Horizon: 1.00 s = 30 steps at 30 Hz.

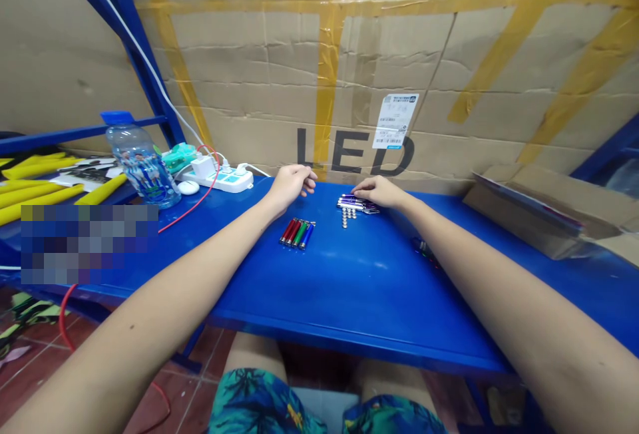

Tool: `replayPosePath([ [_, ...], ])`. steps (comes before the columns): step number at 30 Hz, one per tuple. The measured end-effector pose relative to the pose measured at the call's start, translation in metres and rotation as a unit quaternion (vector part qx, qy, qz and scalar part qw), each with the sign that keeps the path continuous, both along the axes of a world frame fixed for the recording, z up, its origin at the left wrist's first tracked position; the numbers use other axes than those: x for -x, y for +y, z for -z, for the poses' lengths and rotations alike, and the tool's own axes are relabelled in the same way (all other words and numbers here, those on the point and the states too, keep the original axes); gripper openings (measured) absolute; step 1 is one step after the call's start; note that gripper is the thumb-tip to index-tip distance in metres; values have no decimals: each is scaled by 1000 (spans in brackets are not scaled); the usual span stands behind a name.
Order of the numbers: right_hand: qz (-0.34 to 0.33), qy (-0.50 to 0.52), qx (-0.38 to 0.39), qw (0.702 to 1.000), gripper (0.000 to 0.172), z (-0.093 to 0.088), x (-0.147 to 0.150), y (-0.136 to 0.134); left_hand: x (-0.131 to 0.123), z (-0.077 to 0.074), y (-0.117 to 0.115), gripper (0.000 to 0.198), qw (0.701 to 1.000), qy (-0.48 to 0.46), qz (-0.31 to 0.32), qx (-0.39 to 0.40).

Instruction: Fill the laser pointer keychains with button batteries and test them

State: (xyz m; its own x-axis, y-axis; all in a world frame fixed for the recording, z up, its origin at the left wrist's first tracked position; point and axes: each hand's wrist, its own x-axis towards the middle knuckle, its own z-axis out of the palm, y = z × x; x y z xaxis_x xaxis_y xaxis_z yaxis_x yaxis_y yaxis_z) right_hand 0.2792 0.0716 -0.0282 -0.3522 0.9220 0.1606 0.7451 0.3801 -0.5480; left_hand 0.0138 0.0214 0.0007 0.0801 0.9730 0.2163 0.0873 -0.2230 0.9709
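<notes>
Purple, shiny tubes lie near the far edge of the tabletop, at the right hand's fingertips; grip half-curled, hold indeterminable. Left hand: grip loosely curled, contents indeterminable.

Fairly bright, even light, apparently from above, leaves pale glare spots on the table and a sheen on the tape. The floor below is dimmer. Wide-angle distortion stretches the arms toward the lower corners; the label's small print is too soft to read, and a mosaic patch covers part of the left.
</notes>
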Motion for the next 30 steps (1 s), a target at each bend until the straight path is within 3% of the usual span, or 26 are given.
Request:
replayPosePath([
  [25, -1, -10, -4, 1000, 27, -5, 8, -17, -1, 6, 3, 33, 999, 46, 16, -23],
  [30, 2, -6, 5, 1000, 27, -6, 10, -21, 0, 6, 0, 28, 988, 137, 15, -75],
])
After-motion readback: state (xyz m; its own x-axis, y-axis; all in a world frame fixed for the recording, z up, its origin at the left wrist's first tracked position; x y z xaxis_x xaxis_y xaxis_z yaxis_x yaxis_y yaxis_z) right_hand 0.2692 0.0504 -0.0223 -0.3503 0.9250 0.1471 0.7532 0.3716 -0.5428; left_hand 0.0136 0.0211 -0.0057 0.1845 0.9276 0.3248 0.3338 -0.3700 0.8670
